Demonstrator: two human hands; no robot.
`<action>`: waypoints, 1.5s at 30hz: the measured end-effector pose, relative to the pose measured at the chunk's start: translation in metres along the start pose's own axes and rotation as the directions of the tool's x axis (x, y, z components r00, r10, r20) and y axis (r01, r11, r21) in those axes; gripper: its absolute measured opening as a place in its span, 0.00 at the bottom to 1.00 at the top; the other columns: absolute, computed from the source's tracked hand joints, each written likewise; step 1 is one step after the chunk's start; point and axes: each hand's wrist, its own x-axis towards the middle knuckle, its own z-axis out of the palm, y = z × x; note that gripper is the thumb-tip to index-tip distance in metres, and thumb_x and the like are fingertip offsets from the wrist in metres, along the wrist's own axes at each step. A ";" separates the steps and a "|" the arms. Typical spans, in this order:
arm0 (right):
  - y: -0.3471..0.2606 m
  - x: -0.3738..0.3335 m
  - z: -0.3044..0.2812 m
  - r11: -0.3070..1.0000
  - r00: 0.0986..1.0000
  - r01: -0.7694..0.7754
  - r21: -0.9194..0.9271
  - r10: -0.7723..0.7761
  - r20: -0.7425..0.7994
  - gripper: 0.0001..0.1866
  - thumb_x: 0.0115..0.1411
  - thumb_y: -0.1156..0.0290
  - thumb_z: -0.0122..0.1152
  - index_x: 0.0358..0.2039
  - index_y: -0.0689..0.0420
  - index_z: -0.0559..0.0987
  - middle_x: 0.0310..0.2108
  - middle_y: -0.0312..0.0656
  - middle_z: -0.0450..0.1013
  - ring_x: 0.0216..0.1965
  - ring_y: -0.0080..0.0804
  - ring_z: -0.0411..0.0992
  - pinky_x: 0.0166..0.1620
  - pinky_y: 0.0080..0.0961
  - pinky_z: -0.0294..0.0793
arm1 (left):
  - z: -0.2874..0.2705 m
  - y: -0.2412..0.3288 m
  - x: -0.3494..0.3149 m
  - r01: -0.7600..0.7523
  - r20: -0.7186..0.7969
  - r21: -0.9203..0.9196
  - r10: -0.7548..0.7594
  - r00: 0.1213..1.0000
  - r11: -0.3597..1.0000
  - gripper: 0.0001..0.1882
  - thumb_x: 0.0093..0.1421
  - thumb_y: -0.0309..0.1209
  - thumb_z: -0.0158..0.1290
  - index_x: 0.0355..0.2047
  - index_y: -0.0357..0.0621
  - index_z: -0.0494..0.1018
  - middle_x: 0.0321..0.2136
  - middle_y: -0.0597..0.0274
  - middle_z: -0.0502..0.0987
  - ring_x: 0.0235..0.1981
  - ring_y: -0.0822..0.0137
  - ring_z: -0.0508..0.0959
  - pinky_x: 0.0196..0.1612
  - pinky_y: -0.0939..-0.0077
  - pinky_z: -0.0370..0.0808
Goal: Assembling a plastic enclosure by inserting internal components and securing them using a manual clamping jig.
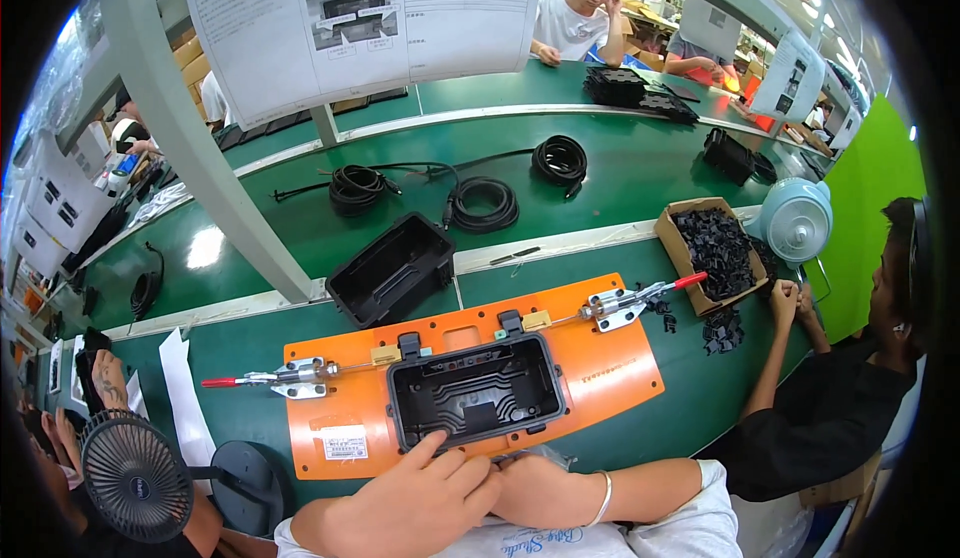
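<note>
A black rectangular plastic box [478,398] lies with its hollow side up in an orange fixture plate [625,363]. My left hand [425,493] is at the box's near edge, its index fingertip by the rim and the other fingers loosely bent, with nothing visible in them. Beside it, partly overlapped by it, rests my right hand [545,493], its fingers mostly hidden. A bit of clear plastic [545,454] shows just beyond the right hand. Red-handled toggle clamps, a left one [300,378] and a right one [615,308], point toward the box's far side.
Behind the fixture sit another black box [390,270] and coiled black cables [483,205]. A cardboard box of small black parts [712,248] is at right, near a co-worker's hands [790,303]. A black fan [137,475] and white paper [187,398] are at left.
</note>
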 end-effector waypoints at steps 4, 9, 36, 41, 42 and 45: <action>0.003 0.005 -0.021 0.998 0.997 0.026 0.051 -0.030 0.067 0.04 0.44 0.70 0.59 0.20 0.55 0.78 0.21 0.38 0.72 0.23 0.29 0.75 0.20 0.23 0.71 | 0.001 -0.005 -0.004 0.054 0.023 0.007 -0.054 0.998 0.999 0.21 0.56 0.40 0.57 0.47 0.44 0.72 0.41 0.60 0.73 0.46 0.61 0.74 0.56 0.57 0.66; 0.011 0.006 -0.030 0.997 0.993 0.057 0.057 -0.063 0.100 0.04 0.44 0.72 0.60 0.23 0.57 0.78 0.24 0.40 0.73 0.23 0.31 0.75 0.20 0.25 0.72 | -0.005 -0.001 -0.007 0.089 -0.047 0.041 -0.087 0.995 0.995 0.19 0.52 0.39 0.59 0.42 0.44 0.74 0.38 0.63 0.75 0.42 0.64 0.76 0.54 0.62 0.68; 0.138 0.013 -0.071 0.776 0.624 -0.497 0.389 0.631 -0.462 0.06 0.46 0.81 0.66 0.26 0.61 0.80 0.23 0.43 0.69 0.26 0.38 0.72 0.28 0.28 0.70 | 0.003 -0.077 0.001 0.296 -0.691 -0.149 -0.314 0.651 0.943 0.09 0.42 0.20 0.59 0.25 0.43 0.72 0.26 0.62 0.74 0.29 0.57 0.74 0.44 0.62 0.70; 0.136 0.019 -0.064 0.790 0.708 -0.452 0.415 0.601 -0.371 0.06 0.45 0.82 0.66 0.26 0.61 0.80 0.25 0.43 0.70 0.26 0.40 0.73 0.30 0.29 0.72 | 0.008 -0.085 0.000 0.391 -0.634 -0.160 -0.398 0.664 0.906 0.09 0.44 0.20 0.59 0.25 0.42 0.72 0.26 0.61 0.73 0.31 0.56 0.74 0.46 0.61 0.69; 0.135 0.019 -0.064 0.787 0.706 -0.469 0.400 0.606 -0.366 0.06 0.45 0.82 0.66 0.26 0.61 0.81 0.26 0.43 0.70 0.26 0.40 0.73 0.30 0.30 0.72 | 0.008 -0.086 -0.001 0.394 -0.631 -0.162 -0.402 0.664 0.905 0.09 0.44 0.20 0.59 0.25 0.42 0.72 0.26 0.61 0.73 0.31 0.56 0.74 0.46 0.61 0.69; 0.137 0.018 -0.065 0.778 0.725 -0.434 0.454 0.601 -0.338 0.07 0.45 0.85 0.64 0.27 0.63 0.80 0.27 0.43 0.71 0.27 0.38 0.74 0.31 0.28 0.74 | 0.009 -0.089 -0.003 0.389 -0.621 -0.197 -0.421 0.661 0.900 0.09 0.44 0.19 0.59 0.25 0.42 0.71 0.26 0.61 0.73 0.31 0.55 0.74 0.46 0.61 0.68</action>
